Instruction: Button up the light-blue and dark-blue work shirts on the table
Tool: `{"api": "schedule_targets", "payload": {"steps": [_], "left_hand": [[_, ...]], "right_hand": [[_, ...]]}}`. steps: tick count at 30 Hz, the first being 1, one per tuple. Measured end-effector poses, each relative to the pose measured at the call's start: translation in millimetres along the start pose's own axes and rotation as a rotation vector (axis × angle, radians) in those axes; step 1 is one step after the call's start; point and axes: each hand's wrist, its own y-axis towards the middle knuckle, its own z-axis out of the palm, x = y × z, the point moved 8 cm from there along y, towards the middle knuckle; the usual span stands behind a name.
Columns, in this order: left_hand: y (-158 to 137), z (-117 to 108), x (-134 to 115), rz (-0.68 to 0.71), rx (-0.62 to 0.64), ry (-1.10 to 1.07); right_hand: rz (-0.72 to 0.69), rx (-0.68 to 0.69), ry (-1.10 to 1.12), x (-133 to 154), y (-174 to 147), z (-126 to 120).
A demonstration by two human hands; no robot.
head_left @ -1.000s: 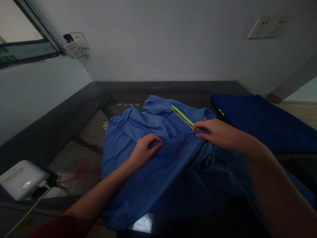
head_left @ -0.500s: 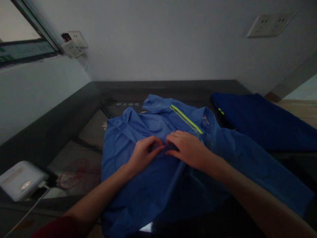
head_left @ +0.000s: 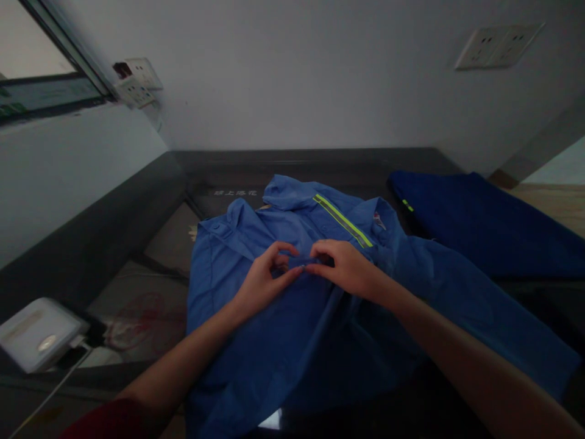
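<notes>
Head view: a blue shirt [head_left: 292, 292] lies spread on the dark table [head_left: 150, 244], centre of the frame. The left hand [head_left: 265, 280] and right hand [head_left: 350, 268] meet at mid-frame. Each hand's fingers curl nearly closed, pinching a small fold of the shirt front between thumb and fingertips.

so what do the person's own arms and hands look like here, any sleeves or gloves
Both hands are bare, with no gloves: the left hand and the right hand. Both forearms are uncovered too. A dark red sleeve shows at the upper part of the left arm, at the bottom edge of the picture. No watch or bracelet shows; the dim light hides finer detail.
</notes>
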Motion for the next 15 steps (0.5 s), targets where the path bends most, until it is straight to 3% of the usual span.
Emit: {"api": "schedule_targets", "payload": {"steps": [3,6,10,15], "left_hand": [[-0.9,-1.5,-0.1,0.01,-0.043,-0.062],[-1.7,-5.1,-4.9,0.085,-0.101,0.015],[-0.7,-4.7,-10.2,0.137,-0.096,0.164],[1.0,-4.6,-10.4,0.124,-0.086,0.164]], "right_hand": [[0.007,-0.023,0.026,-3.5,0.4,-3.1],[-0.016,-0.015,0.044,-2.7,0.3,-2.8],[-0.029,-0.021,0.04,-0.6,0.0,-2.1],[-0.049,-0.045,0.017,1.9,-0.9,-0.9]]}}
